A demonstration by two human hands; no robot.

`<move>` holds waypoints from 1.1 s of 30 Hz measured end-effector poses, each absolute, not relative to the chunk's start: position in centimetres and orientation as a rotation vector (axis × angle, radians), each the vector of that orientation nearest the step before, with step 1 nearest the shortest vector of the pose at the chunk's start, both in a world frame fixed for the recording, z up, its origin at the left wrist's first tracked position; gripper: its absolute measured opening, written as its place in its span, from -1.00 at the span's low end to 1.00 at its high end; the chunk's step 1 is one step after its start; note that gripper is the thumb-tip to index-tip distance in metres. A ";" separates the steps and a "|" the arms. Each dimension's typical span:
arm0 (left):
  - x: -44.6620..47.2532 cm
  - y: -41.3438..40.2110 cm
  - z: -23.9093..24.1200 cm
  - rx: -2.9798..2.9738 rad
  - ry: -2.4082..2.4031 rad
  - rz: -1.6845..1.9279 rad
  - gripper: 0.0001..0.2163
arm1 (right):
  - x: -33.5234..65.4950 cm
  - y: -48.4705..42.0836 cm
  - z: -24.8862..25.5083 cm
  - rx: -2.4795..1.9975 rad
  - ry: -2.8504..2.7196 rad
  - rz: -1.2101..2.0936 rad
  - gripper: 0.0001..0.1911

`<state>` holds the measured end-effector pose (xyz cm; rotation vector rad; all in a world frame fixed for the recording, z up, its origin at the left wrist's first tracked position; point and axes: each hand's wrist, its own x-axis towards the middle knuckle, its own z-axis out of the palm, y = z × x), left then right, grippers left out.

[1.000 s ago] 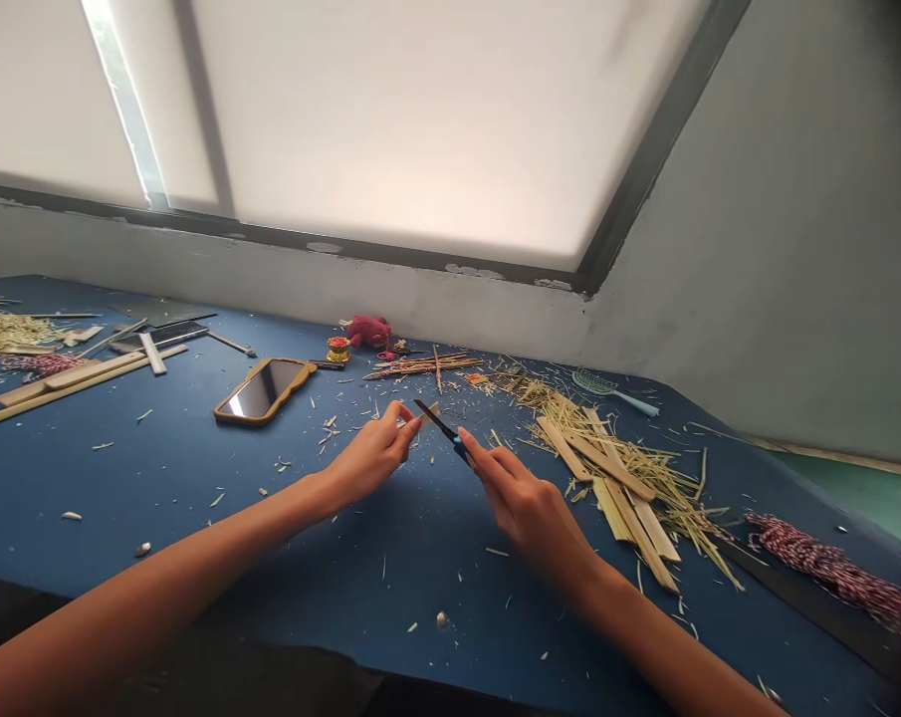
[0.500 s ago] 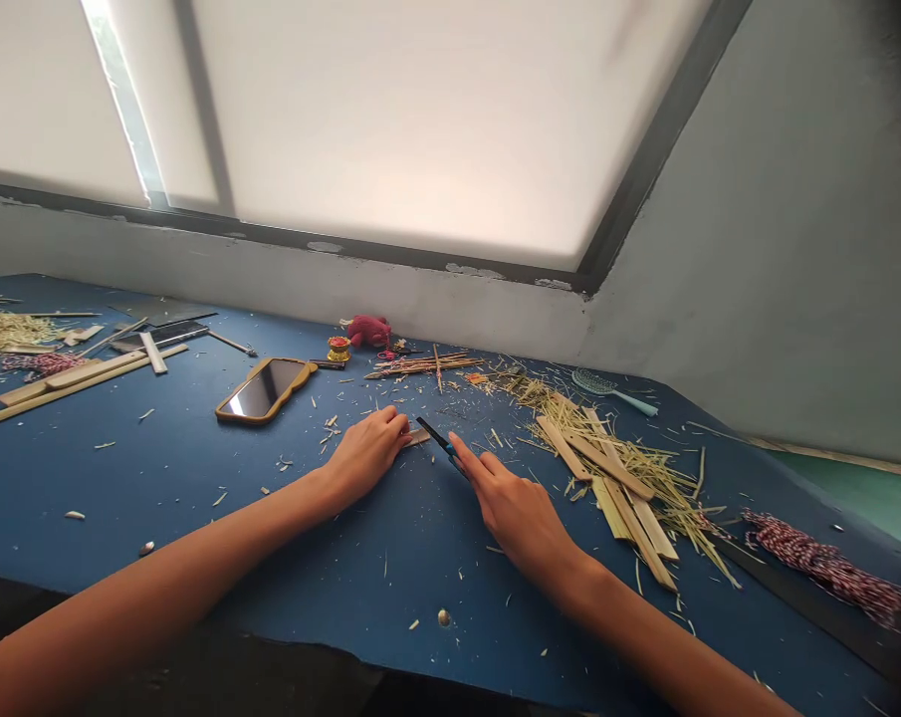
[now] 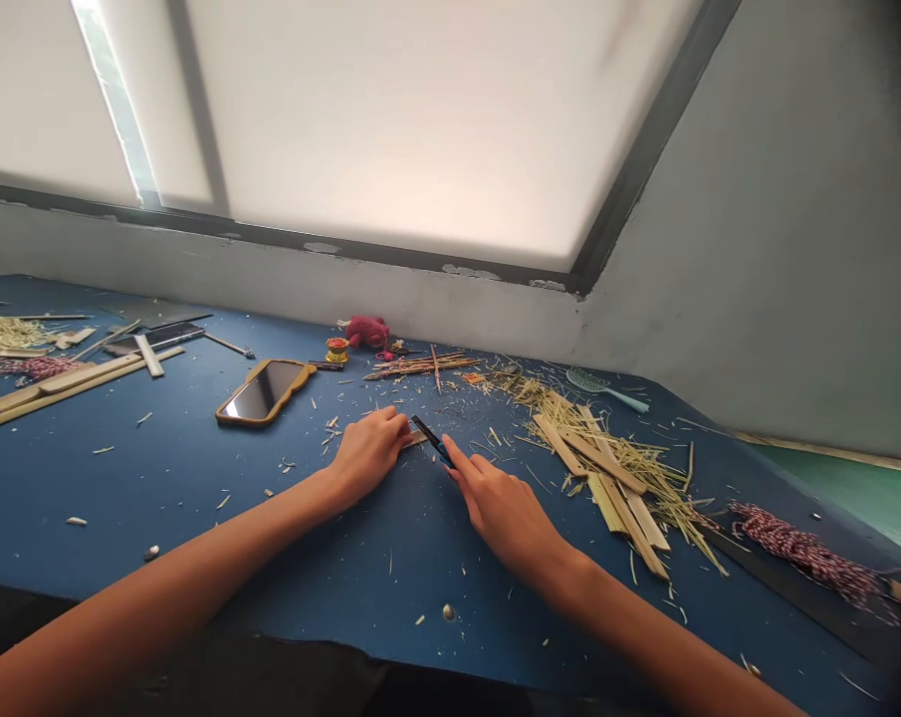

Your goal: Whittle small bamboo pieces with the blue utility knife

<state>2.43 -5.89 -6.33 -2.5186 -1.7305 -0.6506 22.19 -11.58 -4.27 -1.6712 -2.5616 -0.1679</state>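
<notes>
There we were, over the blue table, both hands busy near its middle! Our left hand had its fingers closed on a small pale strip, with just a short end poking out to the right; the rest was hidden under the fingers, so we could not tell its full length. And our right hand? Closed firmly round a dark-bladed knife, index finger pointing forward along it, the blade slanting up and left across the strip's exposed end. Whether the edge bit into the strip, we could not tell.

Off to the right, we had flat wooden slats heaped on greenish shavings, and beyond them a coil of red-and-white cord. Further back lay a pale green hairbrush. Straight ahead we spotted a bundle of thin sticks, a red plush toy and, just beside it, a little gold pot. Left of the hands, a phone in a wavy yellow-brown case lay face up, scraps scattered all round!
</notes>
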 end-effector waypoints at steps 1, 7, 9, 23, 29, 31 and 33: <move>2.4 -5.9 -6.3 -2.523 -1.742 -0.649 -0.79 | 22.1 -11.6 -4.2 -1.674 -2.560 -0.170 -0.50; 2.4 -5.8 -6.2 -2.537 -1.770 -0.656 -0.79 | 22.0 -11.9 -4.2 -1.693 -2.556 -0.187 -0.50; 2.4 -5.8 -6.2 -2.541 -1.795 -0.657 -0.78 | 21.9 -12.0 -4.2 -1.705 -2.558 -0.186 -0.50; 2.2 -5.4 -6.3 -2.565 -1.823 -0.685 -0.80 | 22.0 -12.2 -4.4 -1.724 -2.553 -0.212 -0.50; 2.2 -5.5 -6.2 -2.574 -1.827 -0.687 -0.79 | 22.1 -12.3 -4.5 -1.718 -2.555 -0.227 -0.50; 2.2 -5.5 -6.1 -2.571 -1.835 -0.681 -0.79 | 22.2 -12.4 -4.5 -1.722 -2.555 -0.231 -0.50; 2.2 -5.4 -6.1 -2.571 -1.839 -0.669 -0.79 | 22.1 -12.5 -4.5 -1.727 -2.553 -0.233 -0.50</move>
